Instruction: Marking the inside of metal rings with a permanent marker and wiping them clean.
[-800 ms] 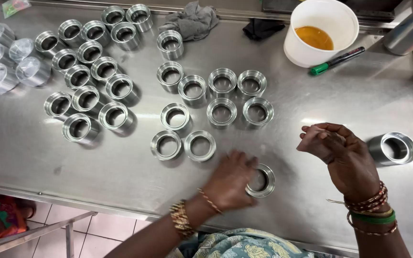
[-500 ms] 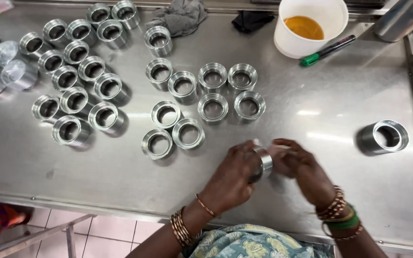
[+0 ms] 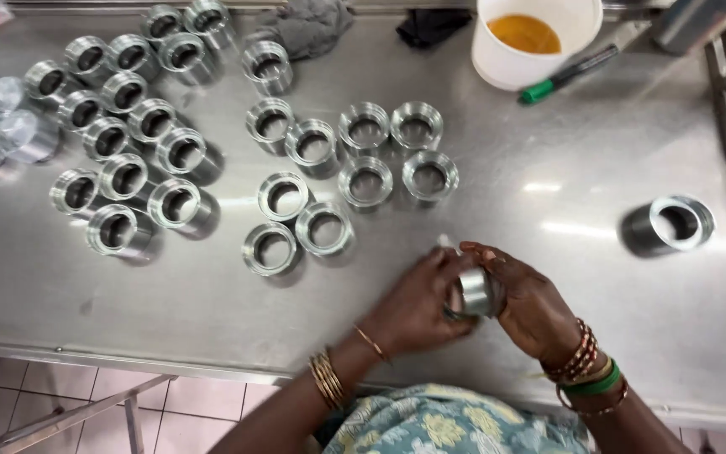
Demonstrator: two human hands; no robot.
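Near the counter's [image 3: 548,210] front edge, both hands grip one metal ring [image 3: 474,292]: the left hand [image 3: 418,303] cups it and the right hand [image 3: 531,303] closes around its other side, apparently fitting or wiping it; other rings [image 3: 283,197] stand well apart.

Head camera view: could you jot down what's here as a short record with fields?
surface: steel table
left hand: grips a metal ring
right hand: cups the same ring, fingers curled over it
nearby: loose rings standing open end up
lone ring: apart, on the right
far edge: white bucket of orange liquid, green marker, grey rag
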